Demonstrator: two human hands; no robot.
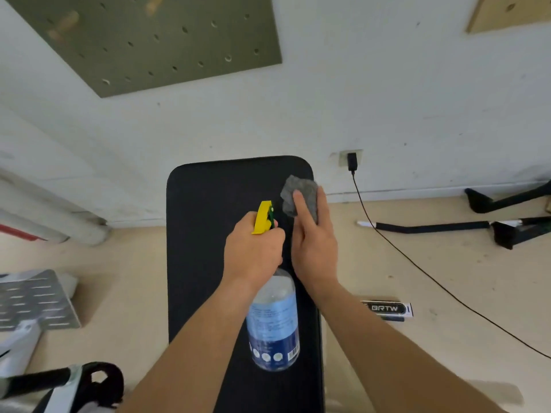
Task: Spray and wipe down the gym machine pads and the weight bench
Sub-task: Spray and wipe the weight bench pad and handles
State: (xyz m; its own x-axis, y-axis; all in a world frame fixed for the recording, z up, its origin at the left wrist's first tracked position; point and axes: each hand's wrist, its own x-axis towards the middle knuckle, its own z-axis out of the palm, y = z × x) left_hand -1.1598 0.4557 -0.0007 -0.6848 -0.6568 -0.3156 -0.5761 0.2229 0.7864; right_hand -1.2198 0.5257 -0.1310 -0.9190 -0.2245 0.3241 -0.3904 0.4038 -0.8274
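The weight bench (208,248) is the thing being treated. Its black, matte pad with rounded corners runs down the centre of the frame. The spray bottle (272,320), clear plastic with a blue label and a yellow trigger head, is gripped at the neck by the left hand (253,251), with the fingers curled round it and the nozzle aimed up-frame. Just right of it, a crumpled grey cloth (299,190) is pressed onto the pad near its upper right corner by the right hand (313,248), fingers stretched out flat. Wiping is judged to be the step in hand, with the spray kept ready. Long, firm strokes down the cushioned surface are called for next — whether the lower stretch is already wiped cannot be told.
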